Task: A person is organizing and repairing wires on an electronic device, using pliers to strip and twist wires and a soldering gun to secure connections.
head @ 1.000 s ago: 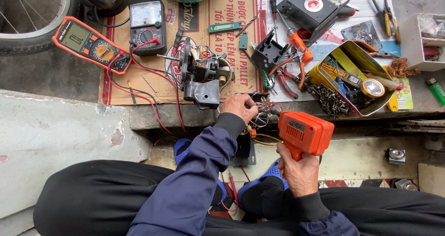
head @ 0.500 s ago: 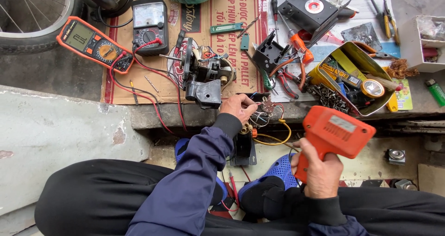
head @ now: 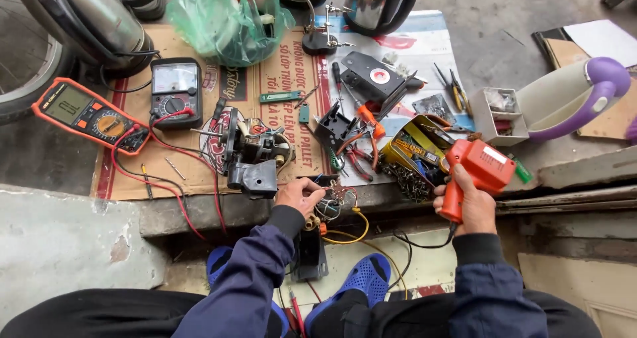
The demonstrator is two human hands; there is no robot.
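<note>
At the front edge of the cardboard sheet [head: 133, 172], where it meets the concrete ledge, the left hand [head: 300, 196] pinches a small bundle of wires and parts [head: 337, 197] between thumb and fingertips, its fingers pressed together on it. Yellow and black leads trail down from the bundle toward a black box [head: 309, 253] that sits between the blue sandals [head: 361, 281]. Just behind the left hand, on the cardboard, lies a black motor assembly [head: 251, 153] with exposed windings. The right hand [head: 468, 205] is wrapped tight around the grip of an orange soldering gun [head: 476, 172], held up off the ledge near the cardboard's right front corner, its cord hanging below the wrist. Beside the gun stands a yellow tin [head: 417, 153] of odds and ends, with red-handled pliers [head: 358, 151] next to it. Toward the left edge of the cardboard rest an orange multimeter [head: 85, 113] and a black analogue meter [head: 175, 92], red leads running forward.
</note>
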